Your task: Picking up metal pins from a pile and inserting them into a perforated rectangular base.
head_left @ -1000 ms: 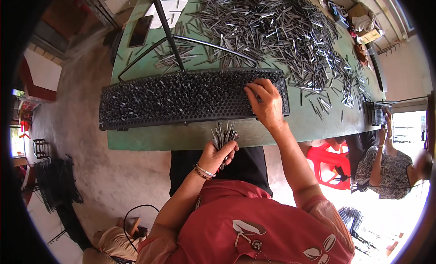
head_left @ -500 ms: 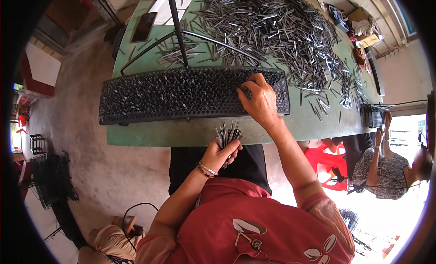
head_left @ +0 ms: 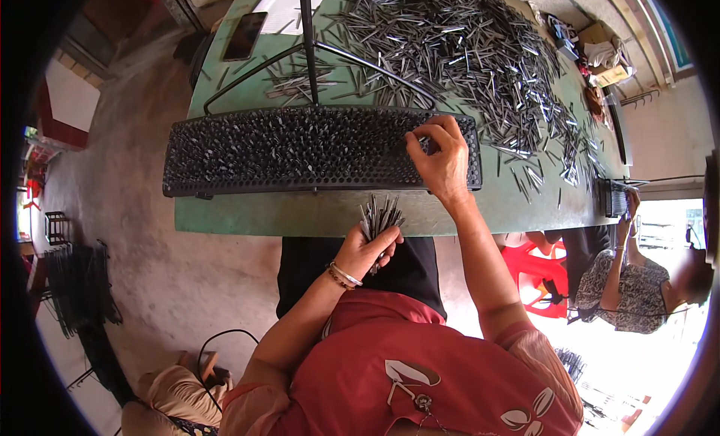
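My left hand (head_left: 367,250) is closed around a bundle of thin dark metal strips (head_left: 382,214), held upright just off the table's near edge. A long black perforated rack (head_left: 360,182) lies along the front of the table. Many short dark strips (head_left: 270,139) stand upright in its holes, with bare holes showing along the near edge and toward the right end. Above that right part, my right hand (head_left: 444,162) has thumb and forefinger pinched together. Whatever is between these fingertips is too small to make out.
Loose strips (head_left: 457,53) cover much of the green table (head_left: 262,222) behind the rack. A black metal frame (head_left: 309,53) rises behind it, near a phone (head_left: 244,37) and a paper pad (head_left: 289,19). Another person (head_left: 630,286) works at the right, beside a red stool (head_left: 540,282).
My right hand has shifted slightly right over the rack, its thumb and forefinger still together. The left hand keeps its hold on the strips. The whole view has moved a little.
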`<state>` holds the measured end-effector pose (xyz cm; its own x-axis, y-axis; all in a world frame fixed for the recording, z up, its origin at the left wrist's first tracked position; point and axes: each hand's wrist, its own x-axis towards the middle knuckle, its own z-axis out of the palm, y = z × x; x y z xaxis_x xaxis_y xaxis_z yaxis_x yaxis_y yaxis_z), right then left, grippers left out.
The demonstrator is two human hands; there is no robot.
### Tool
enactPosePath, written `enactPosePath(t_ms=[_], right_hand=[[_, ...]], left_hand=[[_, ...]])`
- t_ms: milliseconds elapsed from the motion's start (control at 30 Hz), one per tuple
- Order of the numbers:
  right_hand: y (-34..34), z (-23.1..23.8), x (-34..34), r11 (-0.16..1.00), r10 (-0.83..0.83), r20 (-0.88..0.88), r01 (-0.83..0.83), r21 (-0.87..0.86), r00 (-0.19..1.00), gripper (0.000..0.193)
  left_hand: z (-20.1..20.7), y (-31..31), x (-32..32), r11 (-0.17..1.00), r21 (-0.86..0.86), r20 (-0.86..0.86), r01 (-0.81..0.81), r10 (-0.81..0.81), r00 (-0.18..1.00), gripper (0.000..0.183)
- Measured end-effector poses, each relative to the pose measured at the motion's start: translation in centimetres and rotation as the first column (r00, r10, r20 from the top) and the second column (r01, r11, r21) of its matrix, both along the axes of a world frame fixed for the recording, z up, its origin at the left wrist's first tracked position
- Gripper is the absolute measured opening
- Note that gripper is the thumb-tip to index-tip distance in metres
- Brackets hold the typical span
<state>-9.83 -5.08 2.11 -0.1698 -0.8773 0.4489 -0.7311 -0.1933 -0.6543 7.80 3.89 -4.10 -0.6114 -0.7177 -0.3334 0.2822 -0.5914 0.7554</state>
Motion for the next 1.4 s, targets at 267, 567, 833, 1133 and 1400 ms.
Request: enactPosePath(t_ms=[267,567,833,1133,1400], right_hand=[[0.4,-1.3,-0.9,0.989,0.124,-0.039,-0.127,-0.075,0.992,0.010],[0.5,-1.3,-1.3,0.971,0.167,-0.218,-0.200,-0.134,0.961,0.013],[2.6,1.6,-1.3,0.903,0.286,0.232,-0.342,0.259,0.930,0.016],[4.3,0.6,-1.3,0.690,0.228,0.678,-0.607,0.393,0.699,0.018],[3.2,1.5,-0.8,0.885,0.051,0.497,-0.270,0.379,0.866,0.020]], left_hand=[[0.8,-0.5,-0.6,0.998,0.014,0.006,-0.053,0.053,0.999,0.023],[1.3,-0.8,-0.9,0.998,-0.057,0.056,-0.018,0.022,0.998,0.023],[1.4,-1.1,-0.8,0.998,-0.015,-0.023,-0.054,0.054,0.998,0.017],[1.4,-1.5,-1.0,0.992,-0.118,-0.001,-0.044,0.044,0.999,0.013],[0.3,-1.6,-1.0,0.997,-0.057,0.012,-0.058,0.059,0.998,0.019]])
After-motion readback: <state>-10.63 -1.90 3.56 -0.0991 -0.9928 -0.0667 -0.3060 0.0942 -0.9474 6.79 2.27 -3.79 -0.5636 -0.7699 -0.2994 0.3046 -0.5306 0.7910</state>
